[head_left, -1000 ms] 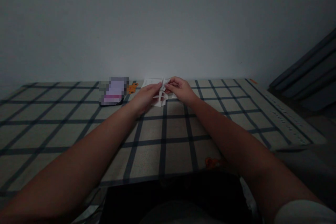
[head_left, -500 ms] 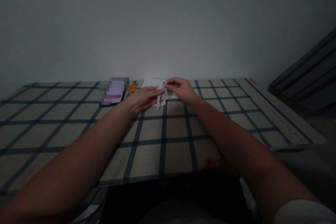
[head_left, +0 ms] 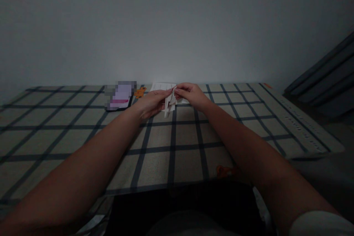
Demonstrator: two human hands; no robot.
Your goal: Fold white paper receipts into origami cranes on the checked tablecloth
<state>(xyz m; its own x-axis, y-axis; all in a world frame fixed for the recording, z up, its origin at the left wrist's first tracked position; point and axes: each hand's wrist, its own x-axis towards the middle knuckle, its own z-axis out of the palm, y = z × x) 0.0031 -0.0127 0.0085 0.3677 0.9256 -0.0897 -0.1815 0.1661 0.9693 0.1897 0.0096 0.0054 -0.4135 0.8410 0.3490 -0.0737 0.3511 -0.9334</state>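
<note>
A plain wall (head_left: 177, 25) rises ahead of you, with a checked tablecloth (head_left: 156, 136) spread below and dark folded fabric (head_left: 326, 77) at the far right. Near the wall, your left hand (head_left: 153, 102) and right hand (head_left: 193, 96) nearly meet, fingertips pinched on a folded white paper (head_left: 166, 107) between them, just in front of a white sheet (head_left: 162, 86). The phone-like device (head_left: 121, 94) beside them is pixelated. Upside-down lettering (head_left: 304, 133) on the cloth's right border includes "travel"; the rest is too dim.

Phone (head_left: 121, 94) — blurred over, held paper (head_left: 166, 107) — partly hidden
</note>
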